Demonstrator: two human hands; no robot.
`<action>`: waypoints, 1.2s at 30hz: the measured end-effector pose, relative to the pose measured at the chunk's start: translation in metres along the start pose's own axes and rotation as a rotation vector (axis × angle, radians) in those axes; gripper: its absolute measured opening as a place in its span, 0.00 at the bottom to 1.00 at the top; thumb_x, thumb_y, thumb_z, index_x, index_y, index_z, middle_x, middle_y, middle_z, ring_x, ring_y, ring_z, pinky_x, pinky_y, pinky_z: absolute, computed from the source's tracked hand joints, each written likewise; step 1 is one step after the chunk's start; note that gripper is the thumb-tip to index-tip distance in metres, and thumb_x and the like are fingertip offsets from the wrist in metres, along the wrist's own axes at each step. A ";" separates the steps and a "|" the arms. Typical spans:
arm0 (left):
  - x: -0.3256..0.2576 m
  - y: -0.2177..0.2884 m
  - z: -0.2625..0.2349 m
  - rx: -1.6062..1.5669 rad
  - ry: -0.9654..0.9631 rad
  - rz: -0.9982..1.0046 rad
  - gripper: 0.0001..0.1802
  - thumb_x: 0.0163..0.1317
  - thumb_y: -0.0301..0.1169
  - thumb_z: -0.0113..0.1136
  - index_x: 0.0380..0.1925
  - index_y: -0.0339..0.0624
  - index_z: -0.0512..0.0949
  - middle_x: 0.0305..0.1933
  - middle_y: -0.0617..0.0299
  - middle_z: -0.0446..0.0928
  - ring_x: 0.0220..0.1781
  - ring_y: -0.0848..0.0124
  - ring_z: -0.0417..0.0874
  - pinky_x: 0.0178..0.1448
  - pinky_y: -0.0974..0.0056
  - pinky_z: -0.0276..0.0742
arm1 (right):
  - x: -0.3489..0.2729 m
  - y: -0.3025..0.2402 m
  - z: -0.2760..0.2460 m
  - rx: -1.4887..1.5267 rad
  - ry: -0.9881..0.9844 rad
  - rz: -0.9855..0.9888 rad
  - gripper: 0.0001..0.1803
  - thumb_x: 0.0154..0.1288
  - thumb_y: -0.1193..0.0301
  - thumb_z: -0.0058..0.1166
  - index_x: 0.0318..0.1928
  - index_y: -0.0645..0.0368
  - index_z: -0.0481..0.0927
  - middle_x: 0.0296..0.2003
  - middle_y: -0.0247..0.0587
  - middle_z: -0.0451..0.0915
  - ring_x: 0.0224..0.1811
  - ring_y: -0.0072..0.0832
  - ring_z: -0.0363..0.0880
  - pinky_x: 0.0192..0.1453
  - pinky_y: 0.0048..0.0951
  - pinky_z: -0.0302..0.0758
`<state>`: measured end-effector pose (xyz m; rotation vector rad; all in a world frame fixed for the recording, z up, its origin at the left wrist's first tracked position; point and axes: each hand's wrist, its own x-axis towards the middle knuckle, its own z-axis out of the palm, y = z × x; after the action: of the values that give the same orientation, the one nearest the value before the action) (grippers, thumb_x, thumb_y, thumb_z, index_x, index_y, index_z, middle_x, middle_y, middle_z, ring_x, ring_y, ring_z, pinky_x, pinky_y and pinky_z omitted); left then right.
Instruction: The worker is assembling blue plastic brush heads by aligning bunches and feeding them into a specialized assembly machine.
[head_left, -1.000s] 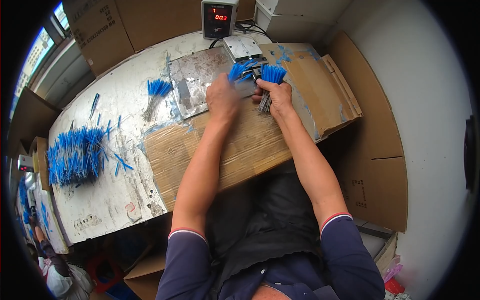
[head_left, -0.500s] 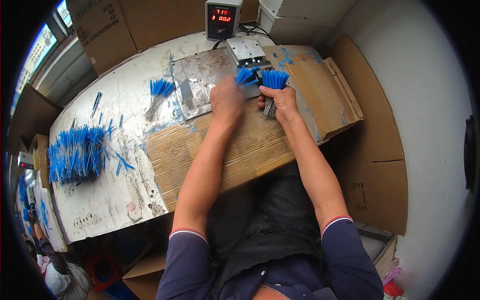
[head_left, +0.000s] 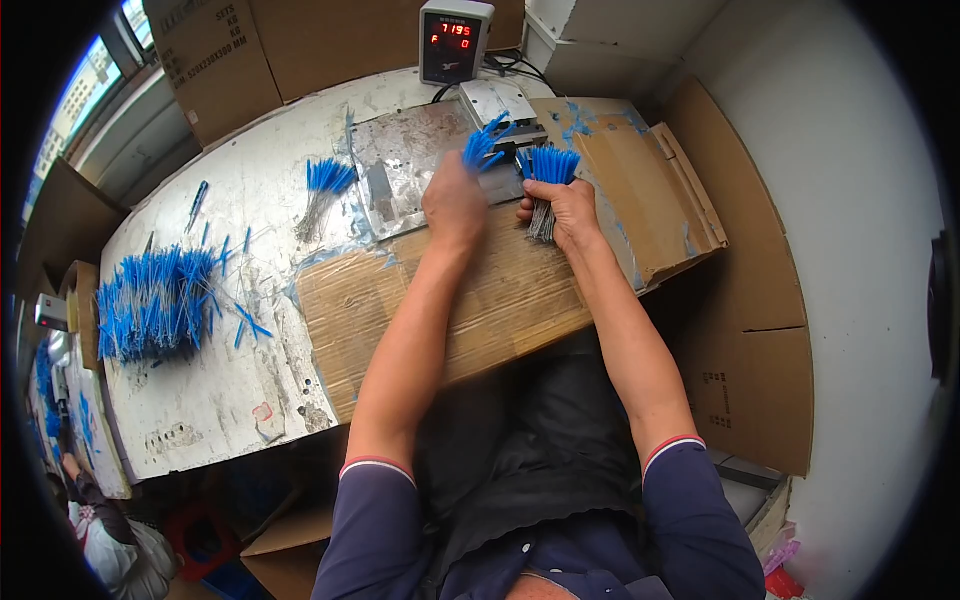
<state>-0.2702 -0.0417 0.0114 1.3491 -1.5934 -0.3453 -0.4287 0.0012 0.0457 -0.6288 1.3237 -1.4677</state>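
Observation:
My right hand [head_left: 567, 208] is closed around a bundle of thin metal wires with blue ends [head_left: 553, 165]. The blue ends point up and the bare wires hang below the fist. Beside it, my left hand [head_left: 452, 205], blurred by motion, grips a smaller bunch of blue-ended wires [head_left: 484, 145] fanning out above its fingers. Both bunches are close to a small metal device [head_left: 497, 103] at the edge of a worn metal plate [head_left: 400, 130]. The left fingertips are mostly hidden.
A digital display box [head_left: 454, 42] with red digits stands at the back. On the white table [head_left: 180, 420] lie a large pile of blue-ended wires [head_left: 155, 305], a small bunch [head_left: 325, 190] and a pen [head_left: 197, 205]. Flattened cardboard [head_left: 440, 310] covers the front edge. Another person [head_left: 120, 540] is at far left.
The blue-ended wires in my left hand have tilted more upright and stand slightly higher. My right hand keeps its bundle in nearly the same place. The red digits on the display differ.

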 end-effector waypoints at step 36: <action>-0.007 0.010 0.017 -0.386 0.095 0.017 0.05 0.72 0.28 0.59 0.45 0.41 0.76 0.33 0.51 0.84 0.37 0.51 0.87 0.41 0.53 0.79 | -0.014 0.009 0.006 -0.200 -0.210 -0.172 0.10 0.55 0.80 0.71 0.37 0.59 0.84 0.28 0.29 0.82 0.26 0.18 0.78 0.31 0.22 0.73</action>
<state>-0.2901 -0.0378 0.0073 1.0391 -1.3745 -0.5402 -0.4159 0.0131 0.0424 -1.0215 1.2846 -1.3707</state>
